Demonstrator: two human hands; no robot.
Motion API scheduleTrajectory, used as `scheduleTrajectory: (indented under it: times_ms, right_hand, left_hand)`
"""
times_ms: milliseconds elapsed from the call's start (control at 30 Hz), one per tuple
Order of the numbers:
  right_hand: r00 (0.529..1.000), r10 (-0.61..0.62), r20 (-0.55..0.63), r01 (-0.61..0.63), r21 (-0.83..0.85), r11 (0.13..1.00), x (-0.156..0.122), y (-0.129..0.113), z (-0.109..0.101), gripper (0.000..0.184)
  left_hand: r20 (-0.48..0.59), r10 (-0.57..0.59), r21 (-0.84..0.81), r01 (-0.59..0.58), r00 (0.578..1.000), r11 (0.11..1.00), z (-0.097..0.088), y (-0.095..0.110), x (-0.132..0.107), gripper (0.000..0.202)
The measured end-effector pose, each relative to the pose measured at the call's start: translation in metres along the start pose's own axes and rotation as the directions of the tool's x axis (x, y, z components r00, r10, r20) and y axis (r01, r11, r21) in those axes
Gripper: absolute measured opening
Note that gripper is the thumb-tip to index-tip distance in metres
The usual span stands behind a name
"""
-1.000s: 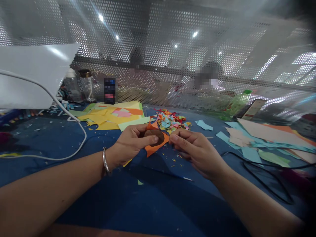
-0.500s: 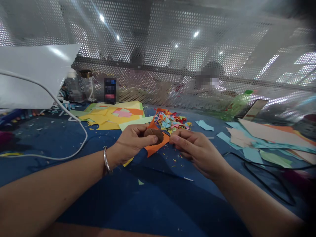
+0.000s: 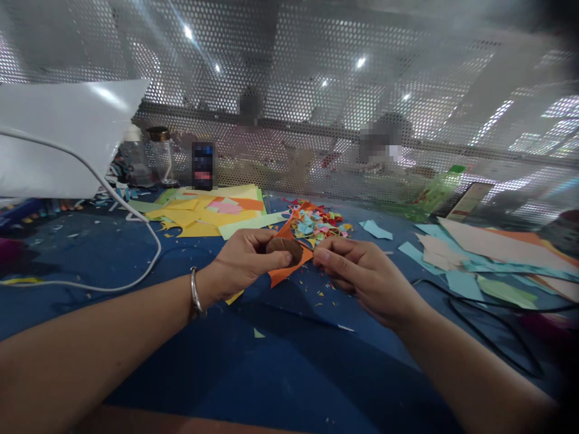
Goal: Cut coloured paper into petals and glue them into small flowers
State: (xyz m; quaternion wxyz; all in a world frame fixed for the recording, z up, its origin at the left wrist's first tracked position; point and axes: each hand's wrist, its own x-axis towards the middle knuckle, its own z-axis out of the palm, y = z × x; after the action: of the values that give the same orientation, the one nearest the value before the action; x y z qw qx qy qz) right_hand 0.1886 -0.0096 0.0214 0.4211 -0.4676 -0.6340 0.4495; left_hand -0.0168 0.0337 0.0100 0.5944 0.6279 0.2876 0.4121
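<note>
My left hand (image 3: 246,259), with a silver bangle at the wrist, is closed on a flat, round brown piece (image 3: 286,248), thumb across its near face. Its material cannot be made out. To the right, the fingertips of my right hand (image 3: 346,262) are pinched together close to the piece's edge. A thin dark sliver shows between the piece and those fingertips; what they hold is too small to name. Behind and below the brown piece is a pointed piece of orange paper (image 3: 286,275), partly covered by my left hand and the piece.
Beyond the hands lies a heap of coloured paper scraps (image 3: 319,222). Yellow sheets (image 3: 199,220) are at the back left, blue and pink sheets (image 3: 452,253) at the right. A thin pen-like tool (image 3: 316,319) lies in front. A white cable (image 3: 156,241) and a black cable (image 3: 488,337) cross the blue table.
The brown piece has shifted slightly right in my left hand's grip. A thin dark sliver now shows between it and my right fingertips. Otherwise both hands stay almost in place.
</note>
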Motion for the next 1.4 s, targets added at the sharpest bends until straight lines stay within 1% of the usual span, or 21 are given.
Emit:
scheduleTrajectory:
  times_ms: [167, 267, 367, 567, 600, 667, 767, 833, 900, 1033, 1233, 1400]
  right_hand:
    - [1.0, -0.008, 0.001, 0.008, -0.009, 1.0, 0.0, 0.0017, -0.0016, 0.042]
    - [1.0, -0.01, 0.004, 0.01, -0.011, 1.0, -0.0008, 0.0027, -0.0025, 0.042]
    - [1.0, -0.004, 0.006, 0.004, -0.031, 1.0, -0.0005, 0.0027, -0.0034, 0.041]
    - [1.0, -0.018, 0.002, 0.018, -0.04, 0.999, 0.0018, 0.0011, -0.0022, 0.041]
    - [1.0, -0.02, -0.001, 0.02, -0.041, 0.999, 0.0017, 0.0006, -0.0017, 0.042]
    - [1.0, -0.028, 0.003, 0.028, -0.044, 0.999, 0.0011, -0.0006, -0.001, 0.042]
    - [0.999, -0.04, 0.026, 0.041, -0.047, 0.998, 0.0003, -0.0019, -0.001, 0.041]
    - [0.999, -0.043, 0.03, 0.045, -0.056, 0.997, 0.0005, -0.0017, -0.0018, 0.039]
    - [0.999, -0.045, 0.025, 0.047, -0.065, 0.997, 0.001, -0.001, -0.0025, 0.039]
    - [0.999, -0.035, 0.023, 0.036, -0.059, 0.998, 0.0017, -0.0001, -0.0023, 0.04]
    - [0.999, -0.022, 0.026, 0.023, -0.035, 0.999, 0.0007, -0.0008, 0.0005, 0.039]
    - [0.999, -0.024, 0.034, 0.025, -0.017, 1.0, -0.0001, -0.001, 0.0005, 0.039]
  left_hand:
    - [0.002, -0.008, -0.014, 0.008, 1.0, 1.0, 0.0001, 0.0003, -0.0001, 0.019]
    - [0.007, -0.005, -0.041, 0.005, 1.0, 0.999, 0.0012, 0.0008, -0.0002, 0.014]
    - [0.024, 0.013, -0.066, -0.012, 1.0, 0.998, 0.0022, 0.0022, -0.0003, 0.01]
    - [0.07, 0.064, -0.1, -0.057, 0.995, 0.993, 0.002, 0.0027, 0.0001, 0.012]
    - [0.069, 0.061, -0.1, -0.054, 0.996, 0.993, 0.0021, 0.0024, -0.0001, 0.01]
    - [0.062, 0.019, -0.088, -0.014, 0.998, 0.996, 0.0025, 0.002, -0.0008, 0.007]
    - [0.051, -0.071, -0.059, 0.074, 0.996, 0.996, 0.0032, 0.0028, -0.0021, 0.015]
    - [0.042, -0.093, -0.044, 0.094, 0.995, 0.995, 0.0034, 0.0041, -0.0025, 0.016]
    - [0.036, -0.083, -0.04, 0.085, 0.996, 0.996, 0.0032, 0.005, -0.0023, 0.015]
    - [0.062, -0.041, -0.057, 0.045, 0.997, 0.997, 0.0023, 0.0036, -0.0014, 0.012]
    - [0.116, -0.053, -0.022, 0.056, 0.992, 0.998, 0.0013, -0.0015, 0.0001, 0.014]
    - [0.138, -0.029, -0.016, 0.031, 0.99, 0.999, -0.0006, -0.003, 0.0009, 0.012]
